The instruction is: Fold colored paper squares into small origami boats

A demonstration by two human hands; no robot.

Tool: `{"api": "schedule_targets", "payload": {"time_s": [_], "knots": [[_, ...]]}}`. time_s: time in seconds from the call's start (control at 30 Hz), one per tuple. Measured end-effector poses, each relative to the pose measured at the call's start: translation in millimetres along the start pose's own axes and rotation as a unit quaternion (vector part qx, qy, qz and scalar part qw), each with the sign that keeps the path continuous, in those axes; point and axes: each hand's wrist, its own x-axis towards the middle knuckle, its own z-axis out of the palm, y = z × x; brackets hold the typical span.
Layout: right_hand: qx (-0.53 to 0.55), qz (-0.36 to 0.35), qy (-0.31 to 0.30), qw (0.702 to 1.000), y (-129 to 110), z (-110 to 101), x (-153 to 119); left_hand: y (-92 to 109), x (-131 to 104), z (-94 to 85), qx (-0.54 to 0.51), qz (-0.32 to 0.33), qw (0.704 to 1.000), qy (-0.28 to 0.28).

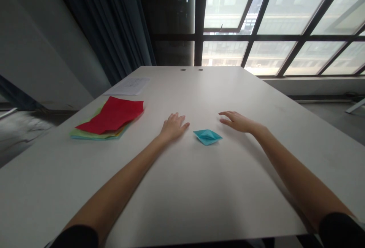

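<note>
A small folded piece of light blue paper (pixel 207 136), pointed at both ends, sits on the white table (pixel 182 187) between my hands. To its left, my left hand (pixel 173 126) rests on the tabletop with the fingers spread and nothing in it. My right hand (pixel 236 121) is to the right of the folded paper and a little farther off, its fingers apart and holding nothing. Neither hand touches the blue paper.
Red paper (pixel 114 115) lies on a stack of green, yellow and blue sheets (pixel 94 136) at the left. Behind it is a printed white sheet (pixel 128 86). Two round holes are near the far table edge. A blue curtain (pixel 114 24) and windows stand beyond.
</note>
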Motion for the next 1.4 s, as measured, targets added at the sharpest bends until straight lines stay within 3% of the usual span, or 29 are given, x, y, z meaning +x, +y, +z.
{"api": "schedule_targets", "payload": {"time_s": [0.2,0.37,1.13,1.27,1.4], "knots": [[-0.07,0.05,-0.003,0.996,19,41,11,-7,-2,14.4,0.089,-0.003,0.995,-0.054],[-0.083,0.05,-0.004,0.995,20,49,8,-6,-3,14.9,0.094,0.004,0.994,-0.054],[-0.072,0.045,0.046,0.995,24,55,7,-7,-4,18.9,0.137,0.008,0.99,-0.039],[-0.034,-0.003,0.098,0.995,16,45,7,-8,-4,19.8,0.14,0.005,0.989,-0.039],[0.015,-0.106,0.106,0.989,-17,23,2,-9,-4,21.2,0.144,0.009,0.989,-0.037]]}}
